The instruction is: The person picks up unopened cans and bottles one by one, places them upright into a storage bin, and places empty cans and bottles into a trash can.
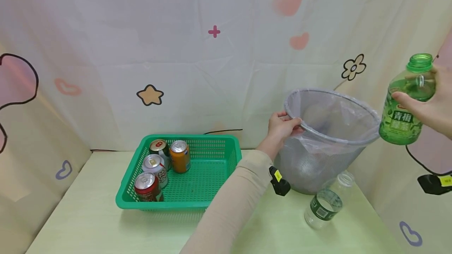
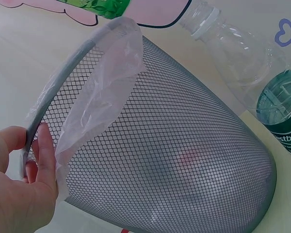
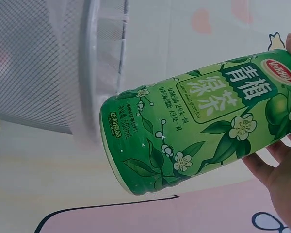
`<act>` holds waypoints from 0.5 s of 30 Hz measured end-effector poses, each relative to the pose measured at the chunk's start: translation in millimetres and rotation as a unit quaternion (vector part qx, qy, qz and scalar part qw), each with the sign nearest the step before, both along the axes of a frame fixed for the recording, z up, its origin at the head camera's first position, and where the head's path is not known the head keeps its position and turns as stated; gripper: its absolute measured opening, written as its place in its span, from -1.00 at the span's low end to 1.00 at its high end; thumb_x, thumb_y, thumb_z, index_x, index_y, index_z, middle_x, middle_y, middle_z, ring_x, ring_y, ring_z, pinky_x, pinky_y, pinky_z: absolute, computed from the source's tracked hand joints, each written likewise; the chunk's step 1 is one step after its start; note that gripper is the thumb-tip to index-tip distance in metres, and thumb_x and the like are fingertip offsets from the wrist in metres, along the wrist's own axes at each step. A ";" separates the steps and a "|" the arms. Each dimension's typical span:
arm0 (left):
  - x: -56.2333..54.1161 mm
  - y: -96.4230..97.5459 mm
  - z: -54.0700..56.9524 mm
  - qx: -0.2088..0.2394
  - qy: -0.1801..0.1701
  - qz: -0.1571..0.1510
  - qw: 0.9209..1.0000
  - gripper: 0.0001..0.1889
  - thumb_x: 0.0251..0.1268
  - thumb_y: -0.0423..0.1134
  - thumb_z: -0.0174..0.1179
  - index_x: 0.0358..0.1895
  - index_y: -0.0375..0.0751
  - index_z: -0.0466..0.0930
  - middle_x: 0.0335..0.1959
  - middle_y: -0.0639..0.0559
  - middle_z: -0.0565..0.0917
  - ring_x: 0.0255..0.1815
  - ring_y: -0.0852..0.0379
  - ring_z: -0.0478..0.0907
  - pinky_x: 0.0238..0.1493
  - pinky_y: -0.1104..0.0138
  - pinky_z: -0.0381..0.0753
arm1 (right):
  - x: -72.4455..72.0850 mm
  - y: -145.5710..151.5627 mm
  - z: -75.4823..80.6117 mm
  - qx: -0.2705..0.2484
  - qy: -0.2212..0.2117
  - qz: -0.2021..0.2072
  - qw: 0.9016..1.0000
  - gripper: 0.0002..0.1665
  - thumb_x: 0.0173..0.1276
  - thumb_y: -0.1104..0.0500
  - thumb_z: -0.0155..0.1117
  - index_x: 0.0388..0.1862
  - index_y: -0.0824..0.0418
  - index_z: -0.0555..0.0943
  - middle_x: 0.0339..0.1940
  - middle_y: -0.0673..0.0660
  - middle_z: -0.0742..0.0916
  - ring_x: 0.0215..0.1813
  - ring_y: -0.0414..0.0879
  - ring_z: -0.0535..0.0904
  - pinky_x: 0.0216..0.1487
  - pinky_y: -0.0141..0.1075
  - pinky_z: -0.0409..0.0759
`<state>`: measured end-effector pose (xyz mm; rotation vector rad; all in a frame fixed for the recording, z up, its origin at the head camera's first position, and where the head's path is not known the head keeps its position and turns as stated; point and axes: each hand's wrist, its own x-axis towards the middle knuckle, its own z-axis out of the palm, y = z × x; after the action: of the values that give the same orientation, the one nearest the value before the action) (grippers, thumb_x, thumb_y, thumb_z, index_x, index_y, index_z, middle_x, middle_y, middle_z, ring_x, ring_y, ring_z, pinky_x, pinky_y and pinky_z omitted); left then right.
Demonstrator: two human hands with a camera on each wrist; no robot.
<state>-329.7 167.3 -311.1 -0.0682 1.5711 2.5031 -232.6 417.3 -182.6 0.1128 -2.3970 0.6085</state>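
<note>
My left hand pinches the near-left rim of a grey mesh wastebasket, which leans to the right. A thin clear plastic liner folds over that rim, and my thumb and fingers grip it there. To the right of the basket, my right hand holds a green plum tea bottle around its upper part. The bottle has no cap, and its base points down toward the basket's right rim. Blurred shapes show through the mesh in the left wrist view.
A clear plastic bottle with a dark green label stands tilted in the head view, right of the basket's base. On the left, a green plastic basket holds several drink cans. Patterned curtain hangs behind the table.
</note>
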 end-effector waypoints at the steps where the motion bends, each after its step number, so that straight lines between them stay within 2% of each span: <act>1: -0.3 -0.4 -0.1 0.000 0.001 0.001 1.000 -0.62 0.02 -0.53 0.25 -0.12 -0.18 0.36 -0.43 -0.03 0.56 -0.66 0.18 0.52 -0.60 0.42 0.59 | -1.1 -2.3 2.2 0.004 -0.004 -0.001 1.000 -0.15 0.17 0.14 0.29 0.35 0.32 0.11 -0.08 0.30 0.45 -0.41 -0.74 0.14 -0.61 -0.79 0.17; 4: -0.5 -1.7 0.1 -0.005 0.001 0.003 1.000 -0.63 0.02 -0.52 0.26 -0.13 -0.18 0.36 -0.43 -0.03 0.56 -0.66 0.18 0.52 -0.58 0.41 0.60 | -5.0 -10.4 9.9 0.013 -0.031 -0.006 0.999 -0.14 0.19 0.10 0.28 0.36 0.30 0.08 0.01 0.41 0.44 -0.39 -0.65 0.18 -0.61 -0.74 0.18; 5: -0.3 -2.3 0.4 -0.006 0.000 0.003 1.000 -0.63 0.02 -0.52 0.26 -0.12 -0.18 0.36 -0.43 -0.03 0.57 -0.65 0.18 0.52 -0.57 0.41 0.61 | -6.2 -13.3 12.5 0.019 -0.044 -0.010 0.999 -0.13 0.20 0.07 0.27 0.35 0.32 0.07 0.05 0.51 0.40 -0.37 -0.56 0.29 -0.61 -0.70 0.18; 6: -0.2 -2.8 0.5 -0.007 0.000 0.002 1.000 -0.63 0.02 -0.52 0.26 -0.12 -0.18 0.36 -0.43 -0.03 0.57 -0.65 0.18 0.52 -0.57 0.40 0.61 | -7.9 -16.1 14.8 0.023 -0.053 -0.012 0.998 -0.13 0.20 0.06 0.27 0.35 0.33 0.07 0.06 0.53 0.40 -0.34 -0.41 0.41 -0.61 -0.64 0.20; 8: 0.2 -3.8 0.9 -0.010 0.000 0.001 1.000 -0.62 0.02 -0.52 0.26 -0.11 -0.18 0.36 -0.42 -0.03 0.57 -0.64 0.17 0.53 -0.55 0.40 0.61 | -11.6 -21.2 19.0 0.030 -0.071 -0.013 0.997 -0.10 0.20 0.03 0.26 0.36 0.34 0.05 0.08 0.55 0.40 -0.24 0.01 0.52 -0.56 -0.40 0.40; 10: 0.4 -4.2 0.9 -0.013 0.000 0.000 1.000 -0.62 0.03 -0.52 0.26 -0.11 -0.18 0.36 -0.42 -0.03 0.57 -0.63 0.18 0.53 -0.54 0.40 0.62 | -14.3 -25.5 22.0 0.038 -0.084 -0.014 0.996 -0.08 0.21 0.01 0.25 0.36 0.36 0.02 0.07 0.56 0.39 -0.14 0.41 0.43 -0.49 -0.06 0.49; 11: 0.5 -4.3 0.9 -0.013 0.001 -0.002 1.000 -0.62 0.03 -0.52 0.25 -0.10 -0.18 0.36 -0.42 -0.03 0.57 -0.63 0.17 0.53 -0.54 0.40 0.62 | -15.3 -27.4 23.0 0.038 -0.088 -0.009 0.995 -0.08 0.21 0.01 0.24 0.36 0.37 0.02 0.08 0.57 0.38 -0.08 0.49 0.38 -0.43 0.10 0.46; 13: 0.7 -4.2 0.5 -0.014 0.000 -0.003 1.000 -0.62 0.03 -0.51 0.25 -0.10 -0.19 0.36 -0.42 -0.03 0.57 -0.64 0.17 0.53 -0.53 0.39 0.62 | -17.3 -30.9 24.4 0.041 -0.098 -0.006 0.994 -0.07 0.21 -0.01 0.23 0.36 0.37 0.00 0.08 0.57 0.37 -0.07 0.50 0.36 -0.30 0.31 0.33; 15: 1.0 -4.0 0.1 -0.013 -0.001 -0.003 1.000 -0.62 0.04 -0.51 0.25 -0.10 -0.19 0.35 -0.42 -0.03 0.58 -0.64 0.17 0.53 -0.53 0.39 0.62 | -19.1 -34.8 25.3 0.042 -0.109 -0.005 0.993 -0.07 0.22 -0.04 0.21 0.35 0.34 -0.02 0.07 0.57 0.36 -0.07 0.49 0.36 -0.28 0.33 0.31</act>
<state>-328.7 163.3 -311.0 -0.0681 1.6016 2.4772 -251.8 382.5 -157.3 0.0741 -2.6339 0.5403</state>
